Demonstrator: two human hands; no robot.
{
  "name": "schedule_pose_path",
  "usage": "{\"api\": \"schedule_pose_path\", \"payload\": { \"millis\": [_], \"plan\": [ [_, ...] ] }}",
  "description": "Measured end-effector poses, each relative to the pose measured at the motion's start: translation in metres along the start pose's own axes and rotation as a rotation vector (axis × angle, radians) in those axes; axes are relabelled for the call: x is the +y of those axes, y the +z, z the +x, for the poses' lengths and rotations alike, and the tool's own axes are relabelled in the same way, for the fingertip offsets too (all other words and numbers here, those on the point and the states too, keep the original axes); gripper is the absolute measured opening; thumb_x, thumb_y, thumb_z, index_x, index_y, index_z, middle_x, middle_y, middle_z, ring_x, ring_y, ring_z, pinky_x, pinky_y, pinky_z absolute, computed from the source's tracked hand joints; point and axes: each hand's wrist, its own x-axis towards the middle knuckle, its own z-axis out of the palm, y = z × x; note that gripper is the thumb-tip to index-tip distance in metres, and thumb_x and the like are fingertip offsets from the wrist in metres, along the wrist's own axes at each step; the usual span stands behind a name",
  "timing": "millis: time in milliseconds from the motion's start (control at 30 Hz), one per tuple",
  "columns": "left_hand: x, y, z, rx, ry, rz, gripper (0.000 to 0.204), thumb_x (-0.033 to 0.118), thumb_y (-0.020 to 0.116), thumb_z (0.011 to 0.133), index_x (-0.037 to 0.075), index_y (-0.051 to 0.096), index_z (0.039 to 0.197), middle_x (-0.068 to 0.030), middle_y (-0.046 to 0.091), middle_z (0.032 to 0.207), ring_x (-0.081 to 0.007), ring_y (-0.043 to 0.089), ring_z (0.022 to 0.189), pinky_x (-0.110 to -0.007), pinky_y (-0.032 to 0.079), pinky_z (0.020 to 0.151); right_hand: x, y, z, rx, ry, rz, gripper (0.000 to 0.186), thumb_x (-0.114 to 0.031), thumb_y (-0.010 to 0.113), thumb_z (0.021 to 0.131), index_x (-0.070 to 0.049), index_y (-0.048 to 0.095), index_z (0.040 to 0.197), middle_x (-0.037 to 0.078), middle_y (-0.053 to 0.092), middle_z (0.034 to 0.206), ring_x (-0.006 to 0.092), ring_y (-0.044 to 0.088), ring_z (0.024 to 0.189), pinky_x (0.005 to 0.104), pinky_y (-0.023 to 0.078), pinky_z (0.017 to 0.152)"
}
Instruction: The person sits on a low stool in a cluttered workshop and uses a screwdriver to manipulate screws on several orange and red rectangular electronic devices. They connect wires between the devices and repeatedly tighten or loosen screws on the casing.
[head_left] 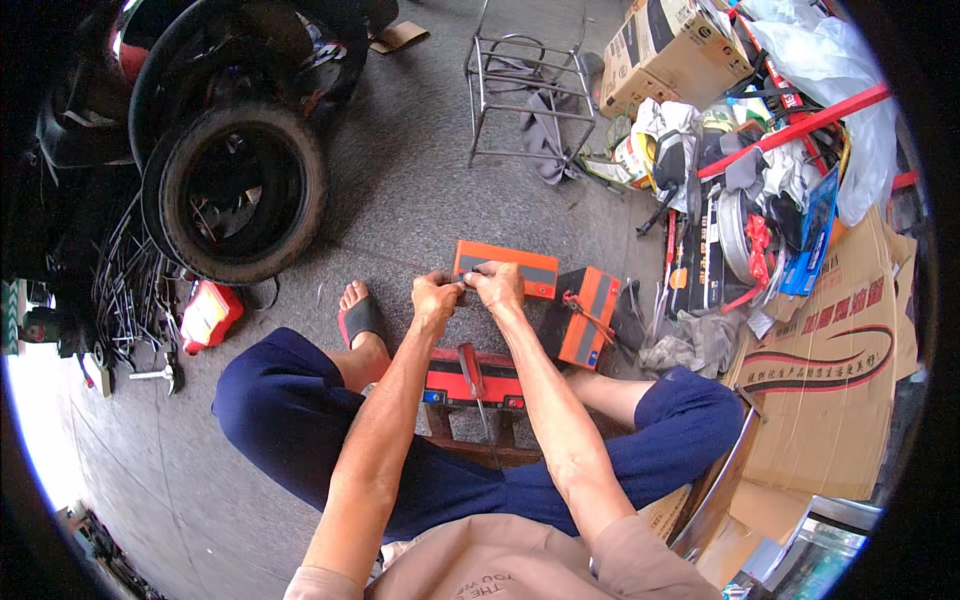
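Observation:
My left hand and my right hand meet in front of me, both with fingers pinched together. Whatever is between them is too small to make out. Just beyond them lies a battery with an orange and grey top, partly covered by my right hand. To its right sits a second orange-topped battery with a black side and red leads on top. Between my forearms, nearer to me, is a red and black battery with a blue-marked corner. A screwdriver with a red handle rests across it, shaft pointing toward me.
Tyres lie at the far left, near scattered metal tools and a red and yellow container. A metal frame stand stands ahead. Cluttered parts, a cardboard box and flattened cardboard fill the right side.

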Motion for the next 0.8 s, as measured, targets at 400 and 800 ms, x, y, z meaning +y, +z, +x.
{"api": "schedule_pose_path", "payload": {
  "millis": [400,800],
  "plan": [
    [0.004,0.006,-0.01,0.078,0.078,-0.087,0.014,0.008,0.071,0.078,-0.004,0.068,0.083,-0.0101,0.068,0.07,-0.0131,0.06,0.057,-0.029,0.046,0.049,0.022,0.005,0.005,-0.003,0.039,0.18,0.034,-0.024,0.08,0.067,-0.003,0.075,0.093,0.014,0.073,0.085,0.0249,0.071,0.078,0.0361,0.054,0.071],
    [0.008,0.013,-0.003,0.15,0.098,0.15,0.014,0.012,0.071,0.075,0.0,0.069,0.083,-0.0132,0.07,0.072,-0.0219,0.068,0.066,-0.037,0.053,0.063,0.04,0.006,0.021,-0.019,0.136,0.258,0.035,-0.028,0.084,0.062,-0.004,0.075,0.086,0.014,0.072,0.081,0.0278,0.07,0.078,0.0381,0.053,0.07]
  ]
}}
